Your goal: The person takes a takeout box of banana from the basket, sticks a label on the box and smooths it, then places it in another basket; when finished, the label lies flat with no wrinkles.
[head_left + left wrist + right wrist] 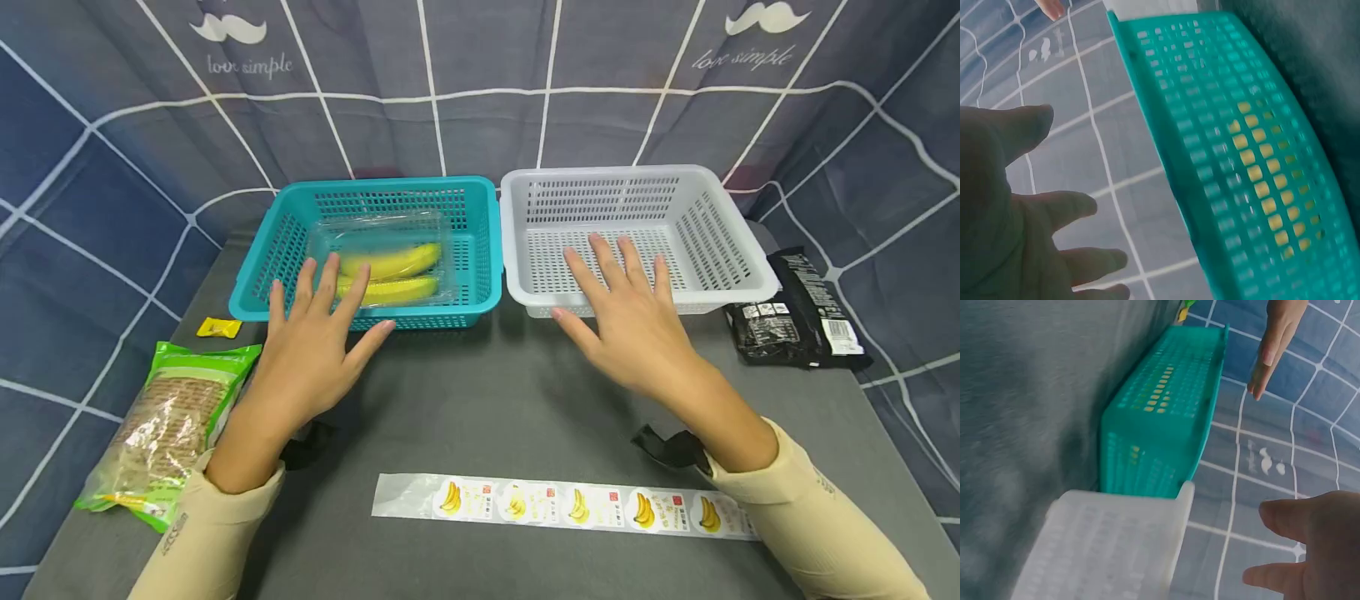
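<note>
Fingers spread, my left hand [303,358] hovers at the front edge of a teal basket [480,312], holding nothing. Inside that basket lies a clear plastic box [446,287] with two yellow bananas [393,290] in it. My right hand [633,333], also spread and holding nothing, is over the front rim of a white basket [720,242]. The left wrist view shows the left hand [1035,212] apart from the teal basket's wall [1210,156]. In the right wrist view, the right hand [1316,544] is apart from the white basket [1104,544].
A strip of banana stickers [562,506] lies on the grey table [465,408] near its front. At the left are a green-edged bag of brown food [172,425] and a small yellow packet [219,327]. A black packet [795,312] sits at the right. Checked cloth [487,50] hangs behind.
</note>
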